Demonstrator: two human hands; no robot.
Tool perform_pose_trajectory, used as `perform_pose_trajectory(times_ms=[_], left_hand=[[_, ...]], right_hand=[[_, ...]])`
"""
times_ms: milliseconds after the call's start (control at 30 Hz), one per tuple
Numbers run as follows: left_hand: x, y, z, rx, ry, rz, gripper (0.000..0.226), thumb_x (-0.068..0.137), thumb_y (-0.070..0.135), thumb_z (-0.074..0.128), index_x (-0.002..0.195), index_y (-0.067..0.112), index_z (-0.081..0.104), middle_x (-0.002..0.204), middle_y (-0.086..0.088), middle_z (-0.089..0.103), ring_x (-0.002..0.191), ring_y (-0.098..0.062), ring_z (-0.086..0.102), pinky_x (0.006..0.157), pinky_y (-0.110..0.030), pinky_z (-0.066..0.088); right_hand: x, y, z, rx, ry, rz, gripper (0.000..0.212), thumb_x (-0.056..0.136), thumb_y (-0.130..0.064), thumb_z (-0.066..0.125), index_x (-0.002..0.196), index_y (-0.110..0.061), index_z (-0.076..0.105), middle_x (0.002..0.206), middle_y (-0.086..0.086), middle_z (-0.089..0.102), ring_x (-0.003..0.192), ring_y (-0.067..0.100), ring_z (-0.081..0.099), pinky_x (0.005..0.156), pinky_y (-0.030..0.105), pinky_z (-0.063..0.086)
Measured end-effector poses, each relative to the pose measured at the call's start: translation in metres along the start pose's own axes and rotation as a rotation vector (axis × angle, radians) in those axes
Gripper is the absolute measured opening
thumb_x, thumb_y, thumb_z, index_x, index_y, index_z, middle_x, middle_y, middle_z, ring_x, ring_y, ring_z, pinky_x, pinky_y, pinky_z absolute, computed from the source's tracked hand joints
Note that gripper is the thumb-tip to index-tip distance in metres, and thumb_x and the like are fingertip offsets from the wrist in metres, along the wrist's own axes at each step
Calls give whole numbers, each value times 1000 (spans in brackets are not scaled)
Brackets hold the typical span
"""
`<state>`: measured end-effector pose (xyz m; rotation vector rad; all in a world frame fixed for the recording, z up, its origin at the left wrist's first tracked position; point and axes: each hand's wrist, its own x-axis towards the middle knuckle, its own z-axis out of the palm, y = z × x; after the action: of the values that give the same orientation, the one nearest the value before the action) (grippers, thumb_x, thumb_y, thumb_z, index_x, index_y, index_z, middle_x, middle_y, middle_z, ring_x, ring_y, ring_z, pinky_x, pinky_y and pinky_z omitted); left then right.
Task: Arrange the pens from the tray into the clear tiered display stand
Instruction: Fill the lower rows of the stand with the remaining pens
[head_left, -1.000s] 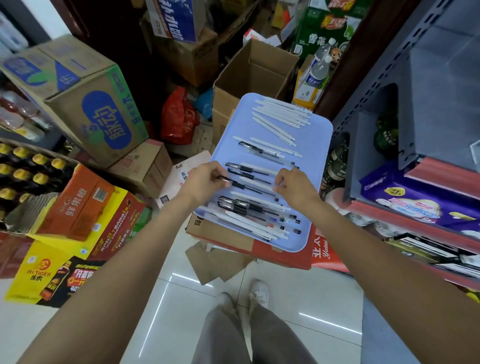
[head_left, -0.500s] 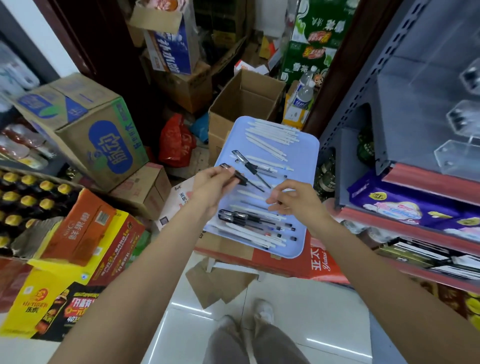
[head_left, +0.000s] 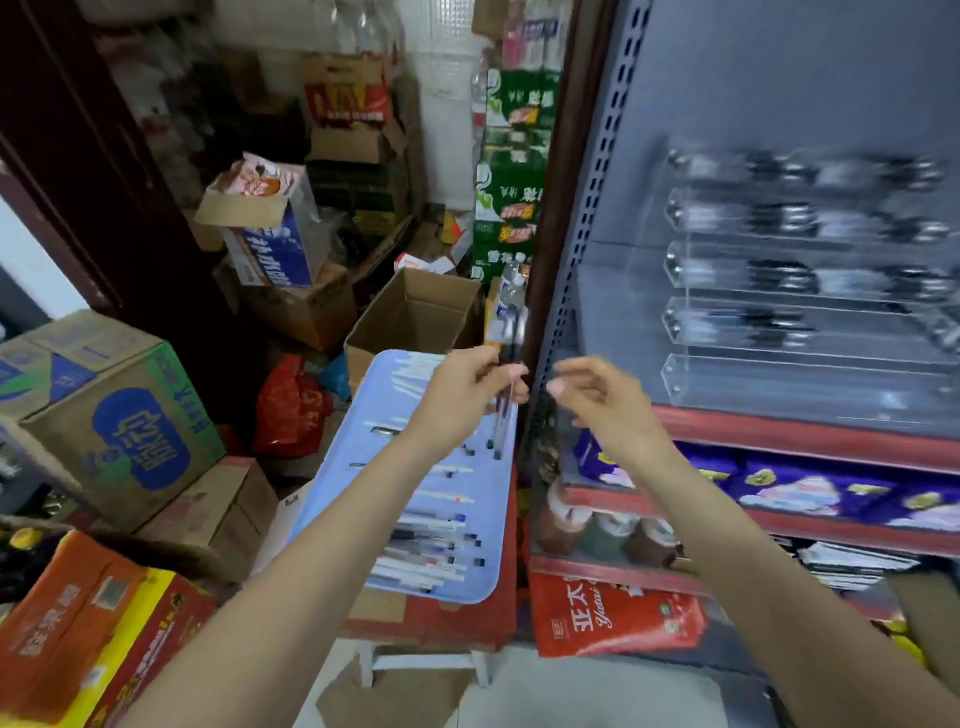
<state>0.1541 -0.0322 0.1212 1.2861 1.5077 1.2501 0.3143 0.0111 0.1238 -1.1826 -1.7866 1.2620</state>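
Note:
A pale blue tray (head_left: 483, 525) lies on a red carton at centre, with several black and white pens (head_left: 426, 545) scattered on it. My left hand (head_left: 462, 395) is raised above the tray's far end and grips a few black pens (head_left: 506, 395), held almost upright. My right hand (head_left: 597, 400) hovers just to the right of them, its fingers loosely curled and holding nothing. The clear tiered display stand (head_left: 800, 332) sits on the red shelf at the right; several of its tiers hold blurred dark pens.
A grey perforated shelf upright (head_left: 582, 249) stands between the tray and the stand. An open cardboard box (head_left: 415, 317) sits behind the tray. Stacked cartons (head_left: 114, 415) crowd the left. Purple packets (head_left: 810, 493) fill the shelf below the stand.
My left hand lifted black pens off the tray and raised them up and right. My right hand rose beside them, empty. The view swung up toward the display stand.

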Motion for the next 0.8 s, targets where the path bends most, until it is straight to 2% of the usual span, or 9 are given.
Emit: perform_pose_trajectory(times_ms=[67, 133, 233, 400, 467, 567, 633, 700, 800], left_hand=[[9, 27, 25, 239, -125, 131, 18, 95, 11, 51, 81, 1, 55, 66, -2, 62, 55, 10, 57, 54, -5, 38], [21, 52, 56, 368, -187, 222, 18, 95, 10, 51, 77, 7, 53, 60, 8, 54, 50, 11, 52, 53, -5, 34], [42, 80, 101, 470, -217, 280, 18, 94, 17, 53, 83, 6, 60, 64, 7, 57, 54, 11, 52, 56, -5, 35], [68, 105, 161, 579, -265, 296, 15, 94, 21, 54, 82, 14, 61, 63, 13, 56, 58, 6, 53, 58, -6, 37], [78, 110, 175, 631, -210, 314, 18, 95, 24, 52, 88, 12, 64, 64, 6, 56, 58, 0, 51, 56, -13, 35], [94, 106, 182, 816, -11, 347, 18, 96, 25, 48, 92, 15, 62, 79, -9, 53, 77, -25, 54, 68, -34, 41], [98, 103, 181, 946, 137, 340, 25, 97, 24, 45, 110, 12, 63, 89, -11, 49, 86, -31, 53, 76, -40, 45], [98, 100, 178, 967, 196, 312, 33, 99, 22, 41, 126, 11, 56, 96, -11, 48, 91, -33, 51, 83, -41, 44], [95, 97, 176, 908, 168, 276, 39, 98, 12, 39, 137, 8, 45, 102, -10, 44, 99, -30, 49, 84, -24, 35]], right_hand=[[3, -8, -42, 50, 55, -81, 24, 90, -16, 60, 112, -23, 58, 86, -8, 62, 77, 0, 59, 63, 4, 45], [5, -10, -83, 141, 65, -123, 23, 90, -8, 58, 108, -24, 57, 82, -5, 65, 68, -2, 61, 61, 8, 47], [9, -1, -141, 253, 112, -155, 20, 88, 2, 56, 87, -18, 59, 67, -6, 69, 65, 3, 64, 66, 14, 51], [14, 16, -210, 389, 74, -154, 16, 88, 3, 56, 86, -14, 57, 74, -1, 68, 67, 7, 67, 68, 15, 53], [20, 22, -231, 386, 97, -166, 14, 87, 2, 57, 82, -11, 58, 71, -1, 69, 65, 7, 67, 68, 15, 54], [36, 33, -261, 366, 189, -178, 14, 87, 0, 59, 80, -12, 59, 64, -5, 70, 64, 5, 67, 67, 14, 53], [46, 39, -275, 351, 218, -178, 16, 87, 1, 59, 79, -12, 59, 67, -4, 69, 64, 4, 68, 68, 14, 53], [55, 44, -280, 300, 215, -154, 18, 87, 4, 58, 77, -12, 58, 71, 3, 66, 62, 3, 67, 68, 13, 54], [69, 52, -276, 134, 164, -131, 21, 86, 3, 61, 72, -12, 59, 71, 5, 65, 66, 11, 69, 70, 17, 55]])
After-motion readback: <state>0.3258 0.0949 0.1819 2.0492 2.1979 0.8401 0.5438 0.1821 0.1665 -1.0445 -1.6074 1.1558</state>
